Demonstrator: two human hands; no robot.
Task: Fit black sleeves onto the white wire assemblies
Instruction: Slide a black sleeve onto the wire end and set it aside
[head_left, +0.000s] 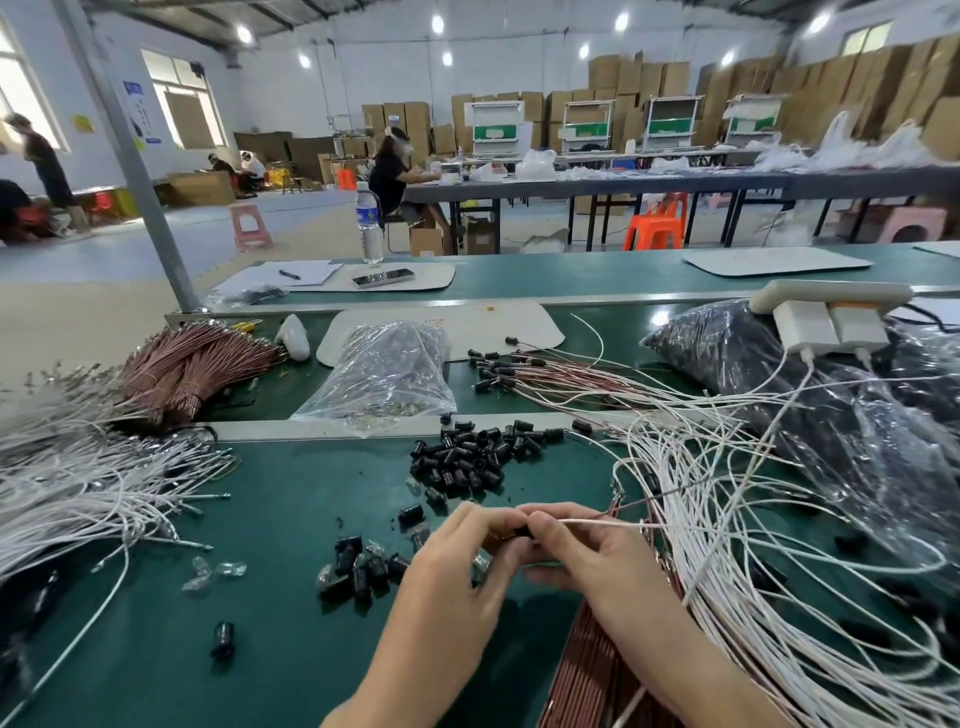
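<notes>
Left hand (457, 564) pinches black sleeve (521, 531) while right hand (589, 558) pinches white wire (613, 523).

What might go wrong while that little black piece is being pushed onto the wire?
The white wire pinched in the right hand runs into a tangle of white wires; pulling may drag neighbours along. The black sleeve held by the left hand is small and could slip, landing among the loose sleeves nearby.

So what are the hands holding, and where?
The left hand and right hand pinch one white wire near its end, a black sleeve between them.
</notes>
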